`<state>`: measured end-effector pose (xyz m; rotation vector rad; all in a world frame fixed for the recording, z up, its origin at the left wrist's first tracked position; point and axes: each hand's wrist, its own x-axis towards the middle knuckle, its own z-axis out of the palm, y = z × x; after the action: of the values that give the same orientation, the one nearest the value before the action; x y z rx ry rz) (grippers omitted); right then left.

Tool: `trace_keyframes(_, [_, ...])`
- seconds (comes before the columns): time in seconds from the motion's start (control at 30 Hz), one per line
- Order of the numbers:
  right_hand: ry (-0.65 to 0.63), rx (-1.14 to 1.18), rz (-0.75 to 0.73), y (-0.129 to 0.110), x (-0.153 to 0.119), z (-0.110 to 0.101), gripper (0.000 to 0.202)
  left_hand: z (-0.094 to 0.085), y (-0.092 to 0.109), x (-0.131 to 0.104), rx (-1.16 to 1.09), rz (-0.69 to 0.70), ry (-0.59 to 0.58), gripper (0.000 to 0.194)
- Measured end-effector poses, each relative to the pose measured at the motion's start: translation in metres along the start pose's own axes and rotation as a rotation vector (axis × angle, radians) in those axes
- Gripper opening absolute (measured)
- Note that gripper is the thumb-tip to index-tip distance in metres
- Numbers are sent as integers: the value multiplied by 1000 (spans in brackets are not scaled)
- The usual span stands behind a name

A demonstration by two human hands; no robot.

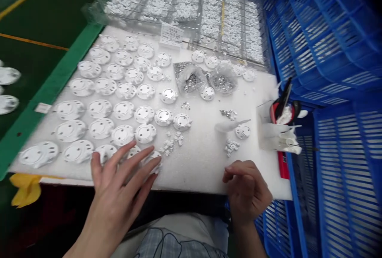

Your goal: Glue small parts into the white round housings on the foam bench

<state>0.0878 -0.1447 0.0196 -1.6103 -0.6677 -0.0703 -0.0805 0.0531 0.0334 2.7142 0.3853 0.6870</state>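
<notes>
My left hand is spread over the front row of round white plastic parts, its fingertips above or on several of them; contact I cannot tell. One white disc part shows just past my thumb. On the right, my right hand hovers by the front edge with its fingers curled together; what they hold, if anything, is hidden. Beyond it lie a pile of small white pieces, a white squeeze bottle with a thin nozzle, and a single white disc part. Small white pieces also lie right of my left fingertips.
Rows of white disc parts cover the left of the white foam sheet. Bags of small metal pieces sit mid-table. Clear divided trays stand behind. A holder with scissors and blue crates line the right.
</notes>
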Motion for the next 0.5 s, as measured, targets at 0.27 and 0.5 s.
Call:
trace_keyframes(0.27, [-87, -724, -208, -4, 57, -39, 21, 25, 53, 24, -355, 174, 122, 34])
trace_keyframes(0.5, [-548, -943, -76, 16, 82, -44, 44, 64, 62, 58, -467, 301, 171, 19])
